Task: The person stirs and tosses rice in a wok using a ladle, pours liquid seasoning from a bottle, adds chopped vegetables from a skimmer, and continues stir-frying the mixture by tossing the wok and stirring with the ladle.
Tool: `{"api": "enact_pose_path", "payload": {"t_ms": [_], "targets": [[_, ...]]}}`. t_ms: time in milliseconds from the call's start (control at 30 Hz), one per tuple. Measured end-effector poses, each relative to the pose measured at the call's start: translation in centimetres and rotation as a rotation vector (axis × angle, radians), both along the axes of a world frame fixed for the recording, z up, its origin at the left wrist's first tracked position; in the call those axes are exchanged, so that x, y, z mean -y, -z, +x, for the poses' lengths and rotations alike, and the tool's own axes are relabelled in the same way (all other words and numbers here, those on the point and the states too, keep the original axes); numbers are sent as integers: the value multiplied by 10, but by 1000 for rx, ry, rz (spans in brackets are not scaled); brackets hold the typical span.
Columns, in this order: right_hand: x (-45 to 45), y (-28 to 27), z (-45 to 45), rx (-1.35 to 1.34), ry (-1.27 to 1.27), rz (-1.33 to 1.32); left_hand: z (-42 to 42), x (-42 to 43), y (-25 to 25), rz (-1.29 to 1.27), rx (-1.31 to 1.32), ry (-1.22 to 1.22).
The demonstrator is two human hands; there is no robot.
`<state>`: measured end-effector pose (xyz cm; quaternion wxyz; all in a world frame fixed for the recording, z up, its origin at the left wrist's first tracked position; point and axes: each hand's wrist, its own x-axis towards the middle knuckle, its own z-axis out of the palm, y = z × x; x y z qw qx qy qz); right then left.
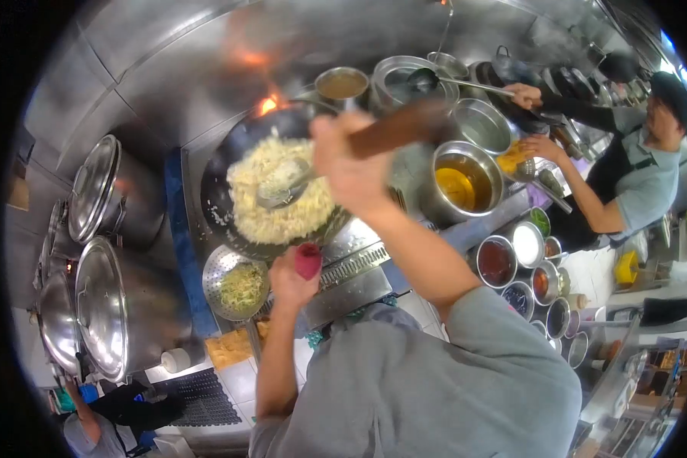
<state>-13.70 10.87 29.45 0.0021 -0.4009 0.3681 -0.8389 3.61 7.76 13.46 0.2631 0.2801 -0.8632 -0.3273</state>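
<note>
A dark wok [220, 172] holds a large heap of fried rice [286, 210]. My right hand [359, 164], blurred by motion, is wrapped round the wooden handle of a wok ladle [282, 189]. The ladle's round metal head rests in the rice, and its brown handle end points up to the right. At the wok's near rim my left hand [294, 281] is closed on a red cloth [308, 261]; whether a wok handle lies under the cloth is hidden. Just below the wok, next to my left hand, a perforated strainer [215, 281] holds shredded greenish food [240, 288].
Flame [268, 104] rises behind the wok. Large lidded pots [133, 305] stand at left. A pot of orange oil [466, 183] and several sauce containers [496, 261] are at right. A co-worker [633, 164] at far right holds another ladle; another person [95, 427] is at lower left.
</note>
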Motion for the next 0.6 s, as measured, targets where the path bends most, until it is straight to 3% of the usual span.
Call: {"api": "enact_pose_path", "payload": {"t_ms": [67, 100, 200, 233, 267, 300, 333, 367, 400, 433, 500, 567, 600], "targets": [[22, 56, -10, 17, 51, 41, 2, -16, 34, -84, 231, -21], [21, 47, -14, -1, 34, 39, 19, -26, 56, -44, 265, -7], [-25, -31, -7, -105, -34, 50, 48, -54, -22, -108, 184, 56], [-37, -46, 0, 5, -102, 14, 50, -41, -35, 176, 119, 29], [-44, -51, 4, 115, -173, -19, 39, -24, -52, 294, 120, -11], [-48, -40, -1, 18, -223, -47, 27, -8, -69, 409, 117, -59], [-31, -6, -3, 23, -109, 22, 15, 5, -20, 236, -75, -82], [-1, 44, -6, 17, 6, 81, 6, 0, 12, 26, 43, -67], [3, 55, -4, 24, 43, 114, 0, -7, 31, -185, 158, -48], [7, 67, -1, 30, 80, 148, 16, -23, 44, -151, 198, 2], [-1, 35, -13, 27, -19, 105, 36, -34, 56, -139, 234, 77], [-32, -19, -12, -177, -8, 75, 45, -30, -2, 35, 89, 92], [-45, -40, -4, -37, -80, 43, 50, -34, -30, 144, 18, 96]]}}
